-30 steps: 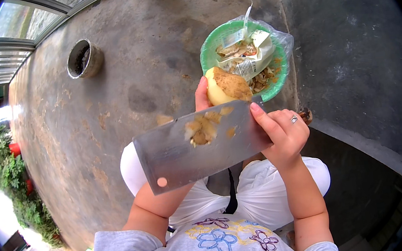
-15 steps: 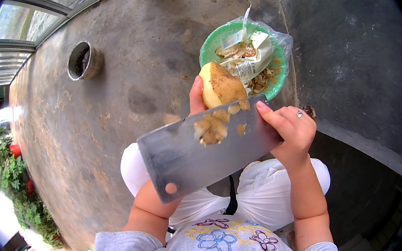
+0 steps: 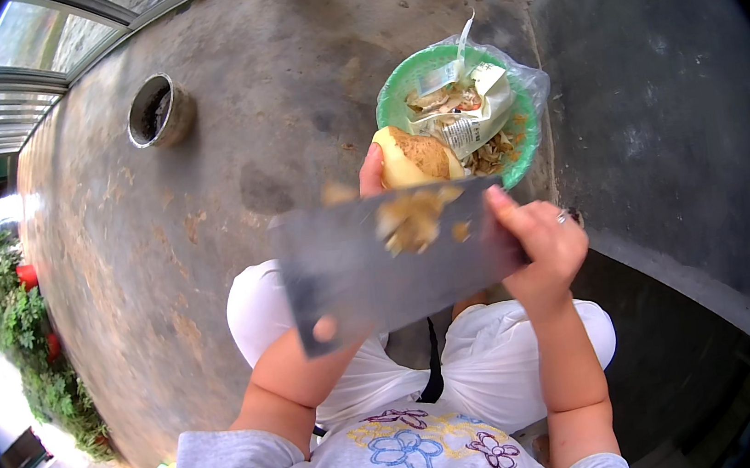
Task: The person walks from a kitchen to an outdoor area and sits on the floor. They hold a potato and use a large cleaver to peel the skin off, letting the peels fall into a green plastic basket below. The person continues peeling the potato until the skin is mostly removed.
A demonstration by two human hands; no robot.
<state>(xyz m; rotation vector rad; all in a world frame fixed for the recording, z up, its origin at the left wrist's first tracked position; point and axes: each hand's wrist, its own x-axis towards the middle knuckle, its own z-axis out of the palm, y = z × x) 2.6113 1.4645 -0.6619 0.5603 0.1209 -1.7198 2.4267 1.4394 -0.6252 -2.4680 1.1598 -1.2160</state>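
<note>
- Right hand clenched on the handle end of a broad steel cleaver, ringed finger outermost, index finger lying along the blade's top edge.
- Cleaver flat-side up across the lap, bits of brown peel stuck near its upper edge.
- Left hand mostly hidden behind the blade, fingertips showing, wrapped around a half-peeled potato just above the blade's edge.
- Potato pale on its left, brown skin on its right.
- Just beyond: green bowl lined with a clear bag, full of peelings and wrappers, on the concrete floor.
- Farther left, round drain opening.
</note>
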